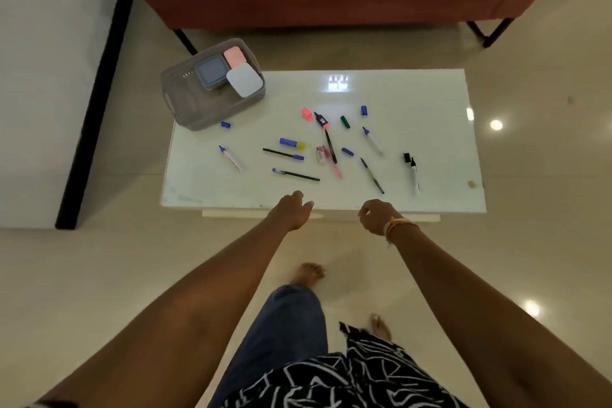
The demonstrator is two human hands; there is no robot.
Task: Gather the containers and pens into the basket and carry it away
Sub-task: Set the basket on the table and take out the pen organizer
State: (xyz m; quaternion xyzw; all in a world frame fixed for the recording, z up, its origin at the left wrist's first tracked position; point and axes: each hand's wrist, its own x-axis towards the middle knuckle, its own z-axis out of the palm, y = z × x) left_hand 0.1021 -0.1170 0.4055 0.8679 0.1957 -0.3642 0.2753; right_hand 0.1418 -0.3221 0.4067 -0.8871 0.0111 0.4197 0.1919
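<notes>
Basket (185,103) sits at the worktop's (414,103) 10 o'clock corner, overhanging the edge a little. Three containers already lie inside, crowded to its far end: grey-blue (211,71), pink (234,55), white (244,79), the white one leaning partly over the grey-blue. Near end of the basket is bare; judged room enough for the pens.

Pens and loose caps are scattered across the worktop, none in the basket. Noted:
- blue cap (225,124) just beside the basket's near wall
- blue-tipped marker (230,158) at 9 o'clock
- two black pens (283,154) (295,174) near centre, roughly parallel
- pink highlighter cap (307,114) and its body (321,120) toward 12 o'clock
- green cap (345,121)
- black marker (414,174) with its cap just beside it, at 3 o'clock

Several markers lie uncapped, caps apart from bodies; each piece probably needs its own pick.

Left hand (293,210) hovers over the near edge at 6 o'clock, fingers loosely curled, holding nothing. Right hand (376,215), bangles at the wrist, hangs just beside it, likewise loosely curled and empty. Both arms are extended toward the worktop; judged a reach toward the nearest pens.

Judgement: container step done, pen gathering not yet begun. The carry comes last.

Risk: round pens may roll on the glossy top.
</notes>
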